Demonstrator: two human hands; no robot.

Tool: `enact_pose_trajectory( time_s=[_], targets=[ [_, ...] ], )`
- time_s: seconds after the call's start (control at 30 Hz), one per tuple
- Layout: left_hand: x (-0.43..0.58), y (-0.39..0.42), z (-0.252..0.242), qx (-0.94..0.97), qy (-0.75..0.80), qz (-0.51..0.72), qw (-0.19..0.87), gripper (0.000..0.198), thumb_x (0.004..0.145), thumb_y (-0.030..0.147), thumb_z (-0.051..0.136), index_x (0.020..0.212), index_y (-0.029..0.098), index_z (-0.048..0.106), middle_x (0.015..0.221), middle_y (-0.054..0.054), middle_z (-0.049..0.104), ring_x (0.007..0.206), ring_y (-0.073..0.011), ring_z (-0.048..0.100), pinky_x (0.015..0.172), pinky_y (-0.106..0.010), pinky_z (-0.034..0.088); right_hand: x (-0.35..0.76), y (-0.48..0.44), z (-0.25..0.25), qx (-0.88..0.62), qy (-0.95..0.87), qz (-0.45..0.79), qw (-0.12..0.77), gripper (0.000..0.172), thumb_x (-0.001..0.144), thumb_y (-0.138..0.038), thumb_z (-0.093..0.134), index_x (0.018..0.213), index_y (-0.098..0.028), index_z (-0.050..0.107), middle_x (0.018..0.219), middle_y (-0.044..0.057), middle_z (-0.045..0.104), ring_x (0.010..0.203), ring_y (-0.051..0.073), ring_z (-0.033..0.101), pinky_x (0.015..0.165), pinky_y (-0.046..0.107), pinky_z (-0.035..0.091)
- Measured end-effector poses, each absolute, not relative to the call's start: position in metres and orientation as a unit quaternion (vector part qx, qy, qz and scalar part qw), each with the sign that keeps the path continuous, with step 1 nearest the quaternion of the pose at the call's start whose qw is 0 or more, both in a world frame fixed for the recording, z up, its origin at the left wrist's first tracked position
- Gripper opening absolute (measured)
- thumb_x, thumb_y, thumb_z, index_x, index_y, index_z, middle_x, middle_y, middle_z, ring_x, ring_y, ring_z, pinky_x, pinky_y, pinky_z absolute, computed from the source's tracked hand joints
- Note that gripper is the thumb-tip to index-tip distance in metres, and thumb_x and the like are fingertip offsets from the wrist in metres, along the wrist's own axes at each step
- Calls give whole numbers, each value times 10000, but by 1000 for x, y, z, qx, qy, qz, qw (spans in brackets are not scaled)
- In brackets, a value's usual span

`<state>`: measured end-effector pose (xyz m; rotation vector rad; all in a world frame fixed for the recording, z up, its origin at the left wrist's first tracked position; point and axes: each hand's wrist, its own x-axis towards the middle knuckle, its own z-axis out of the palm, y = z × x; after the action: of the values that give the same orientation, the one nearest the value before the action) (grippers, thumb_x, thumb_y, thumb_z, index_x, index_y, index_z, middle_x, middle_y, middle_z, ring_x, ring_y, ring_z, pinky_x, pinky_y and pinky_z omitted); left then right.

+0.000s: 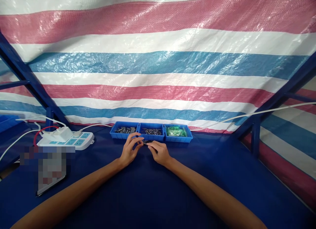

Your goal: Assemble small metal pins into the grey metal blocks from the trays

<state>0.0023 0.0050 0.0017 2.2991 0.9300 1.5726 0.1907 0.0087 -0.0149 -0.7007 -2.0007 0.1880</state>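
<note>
My left hand [129, 150] and my right hand [161, 152] meet over the blue table, just in front of a row of bins. Between their fingertips is a small dark, slim piece [145, 142], partly covered by the fingers. Both hands pinch it, one from each side; its exact kind is too small to make out. Behind my left hand stands a blue bin [119, 136] with short grey cylinders [125, 130]. The middle bin [151, 137] holds thin metal pin-like parts [151, 132]. Green plastic packets [175, 131] fill the right bin [179, 139].
On the left lies a white power strip [85, 143] with plugged-in chargers and cables. A blurred-out device [51, 173] stands nearer me. Blue frame posts [255, 140] rise at both sides, before a striped plastic sheet [158, 64]. A white cable [271, 109] crosses at right.
</note>
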Motion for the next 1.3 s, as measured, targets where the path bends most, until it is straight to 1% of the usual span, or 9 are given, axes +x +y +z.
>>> enact_pose_trajectory(
  time_s=[0.2,0.43,1.03,1.3],
  targets=[
    [3,5,3,782,312,530,98,239,876,134,530,1104,201,553,1165,-90,467,742,-97,584,732,-314,551,191,9,-14,-283,-828,76,478,242,929,-199,436,1026,-151,653,802,75,648,704,159,604,653,272,505],
    [3,5,3,779,308,537,101,264,864,105,541,1107,209,555,1163,-83,458,743,-91,590,741,-310,546,192,8,-13,-275,-833,83,473,247,933,-201,429,1007,-148,658,817,79,656,704,161,611,656,276,509],
    [2,5,0,783,299,536,102,287,864,79,528,1116,215,549,1164,-80,452,738,-88,591,734,-310,546,192,11,-18,-259,-850,65,454,250,944,-199,412,992,-140,650,785,68,655,660,150,609,625,259,505],
    [1,5,-3,784,304,532,104,268,876,101,518,1113,219,550,1178,-92,451,737,-94,586,724,-323,549,193,10,-17,-252,-859,44,443,258,946,-192,399,1003,-140,644,761,63,649,629,141,591,599,252,497]
  ],
)
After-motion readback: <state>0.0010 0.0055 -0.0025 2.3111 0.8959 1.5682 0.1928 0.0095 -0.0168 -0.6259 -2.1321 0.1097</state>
